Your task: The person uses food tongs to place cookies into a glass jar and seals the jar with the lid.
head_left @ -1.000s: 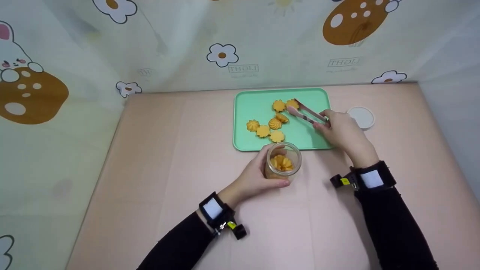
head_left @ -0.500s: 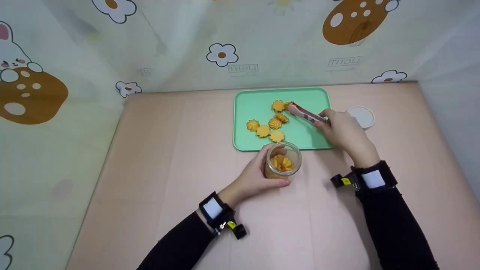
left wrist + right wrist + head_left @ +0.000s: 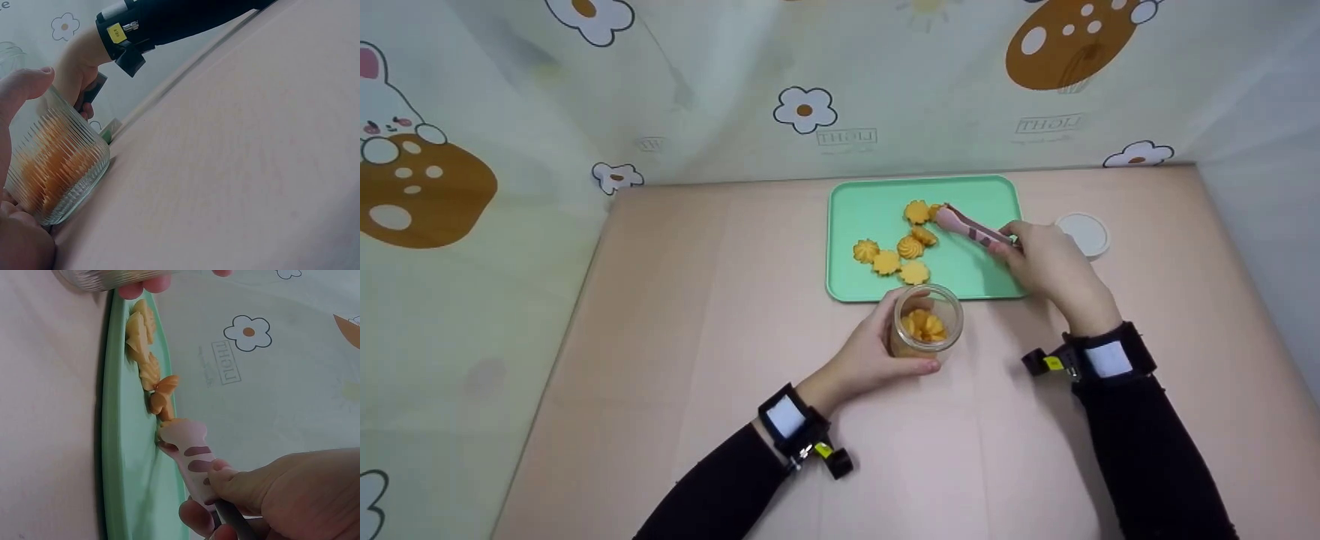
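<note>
My left hand [image 3: 877, 349] grips a ribbed glass jar [image 3: 62, 163], tilted and partly filled with golden cookies [image 3: 924, 325]. In the right hand [image 3: 1046, 262] is a pair of pink tongs [image 3: 194, 458], pinched between thumb and fingers. The tongs' tips are drawn together around a cookie [image 3: 935, 211] at the back of the green tray [image 3: 847, 210], mostly hidden by the tips. Several other flower-shaped cookies [image 3: 886, 262] lie to the left and nearer on the tray, some with swirled tops up. The jar's mouth is just in front of the tray's near edge.
A round white lid [image 3: 1084, 235] lies right of the tray, beyond the right hand. The pinkish table [image 3: 697, 300] meets a printed cloth backdrop [image 3: 720, 97] behind the tray and along the left side.
The tongs' arms, spread apart one second ago, have come together around the cookie as the right hand squeezed. The left hand and jar have stayed in place.
</note>
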`<state>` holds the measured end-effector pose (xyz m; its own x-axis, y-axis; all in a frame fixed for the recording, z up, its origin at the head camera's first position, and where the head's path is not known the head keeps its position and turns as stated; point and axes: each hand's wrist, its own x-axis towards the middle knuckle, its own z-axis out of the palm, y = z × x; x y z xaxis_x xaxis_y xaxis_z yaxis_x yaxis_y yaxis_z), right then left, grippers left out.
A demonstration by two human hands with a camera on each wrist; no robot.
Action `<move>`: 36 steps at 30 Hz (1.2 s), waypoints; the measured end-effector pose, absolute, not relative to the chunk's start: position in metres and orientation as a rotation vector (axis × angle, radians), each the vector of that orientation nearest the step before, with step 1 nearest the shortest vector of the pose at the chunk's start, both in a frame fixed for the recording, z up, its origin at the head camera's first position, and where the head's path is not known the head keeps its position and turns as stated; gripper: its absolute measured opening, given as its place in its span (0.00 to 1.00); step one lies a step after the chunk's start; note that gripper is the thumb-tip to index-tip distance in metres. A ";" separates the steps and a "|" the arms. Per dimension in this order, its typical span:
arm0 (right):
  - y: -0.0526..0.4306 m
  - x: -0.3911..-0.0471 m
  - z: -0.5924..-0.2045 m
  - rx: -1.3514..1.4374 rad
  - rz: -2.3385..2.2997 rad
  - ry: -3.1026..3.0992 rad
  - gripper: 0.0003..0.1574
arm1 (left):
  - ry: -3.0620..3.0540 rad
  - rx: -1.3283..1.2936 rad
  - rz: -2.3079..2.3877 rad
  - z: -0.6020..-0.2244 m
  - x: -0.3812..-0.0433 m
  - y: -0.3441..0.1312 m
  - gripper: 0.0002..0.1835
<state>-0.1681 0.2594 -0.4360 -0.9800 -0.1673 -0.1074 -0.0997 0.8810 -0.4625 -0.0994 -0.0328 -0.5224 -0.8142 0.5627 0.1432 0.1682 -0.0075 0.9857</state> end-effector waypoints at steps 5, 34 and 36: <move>0.260 -0.168 -0.435 -0.210 -0.707 2.904 0.22 | 1.975 0.759 1.895 -0.521 -0.099 -0.033 0.53; 0.268 -0.149 -0.394 -0.344 -0.770 2.926 0.23 | 1.971 0.774 1.893 -0.522 -0.100 -0.033 0.52; 0.267 -0.145 -0.388 -0.383 -0.768 2.935 0.22 | 1.968 0.771 1.896 -0.522 -0.100 -0.033 0.52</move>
<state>-0.1447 0.2668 -0.3879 -0.9652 -0.2610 -0.0175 -0.2190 0.8429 -0.4915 -0.0995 -0.0325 -0.5216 -0.8105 0.5667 0.1479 0.1688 -0.0158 0.9855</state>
